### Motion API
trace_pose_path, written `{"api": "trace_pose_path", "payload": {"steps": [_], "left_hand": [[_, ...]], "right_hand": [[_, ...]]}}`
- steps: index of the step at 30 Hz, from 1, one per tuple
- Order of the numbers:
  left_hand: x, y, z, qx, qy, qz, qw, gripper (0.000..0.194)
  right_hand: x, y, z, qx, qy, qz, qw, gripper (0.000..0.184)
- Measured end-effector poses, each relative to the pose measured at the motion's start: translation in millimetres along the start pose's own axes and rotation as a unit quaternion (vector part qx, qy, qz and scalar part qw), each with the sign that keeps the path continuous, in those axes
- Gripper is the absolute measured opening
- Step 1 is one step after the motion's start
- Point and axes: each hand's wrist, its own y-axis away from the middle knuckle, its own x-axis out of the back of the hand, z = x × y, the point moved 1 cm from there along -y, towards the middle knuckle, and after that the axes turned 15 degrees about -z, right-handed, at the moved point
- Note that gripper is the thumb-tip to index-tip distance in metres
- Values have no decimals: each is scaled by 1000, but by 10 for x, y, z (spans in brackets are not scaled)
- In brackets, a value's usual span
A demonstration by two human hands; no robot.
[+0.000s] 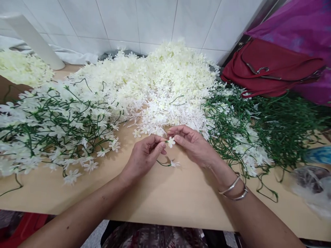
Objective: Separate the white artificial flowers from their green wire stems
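White flower [171, 142] faces me above the worktop [165, 199], green stem [166, 141] pointing left, pinched by my left hand [144, 153]. Right hand [195, 146] curls beside it, grip unclear. Room opens toward the near edge.

Held stem [167, 141] partly hidden; blue item [319, 154] cropped.

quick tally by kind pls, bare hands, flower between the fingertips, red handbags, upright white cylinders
Bare left hand and right hand: 2
Small white artificial flower between the fingertips: 1
Red handbag with a flap: 1
Smooth white cylinder: 1
Total: 5
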Motion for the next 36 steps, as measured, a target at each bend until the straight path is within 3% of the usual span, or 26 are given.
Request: {"api": "trace_pose_path", "payload": {"steps": [5,8,12,17,23,26,29,33,36], "left_hand": [[10,-1,4,-4,7,-4,1000,17],[33,0,28,-3,18,24,1000,17],[66,9,84,-2,37,53,998,16],[65,23,86,-14,-1,24,1000,14],[22,35,50,-32,-38,-8,999,12],[10,35,63,-37,-56,-20,998,11],[21,24,77,-54,-91,-21,994,12],[43,-3,73,-95,-112,-18,989,13],[41,-14,52,-84,-88,-14,993,11]], "right_hand": [[29,0,26,-28,24,-22,999,28],[30,2,-17,-28,27,-22,999,28],[42,14,-120,-19,108,-12,994,24],[136,86,-218,-29,217,-20,976,23],[247,151,-276,-41,298,-114,947,35],[226,106,-251,-20,337,-105,935,17],[150,70,-219,-1,316,-95,944,5],[36,82,-192,-27,235,-54,970,9],[-27,86,-173,-23,213,-21,977,9]]}}
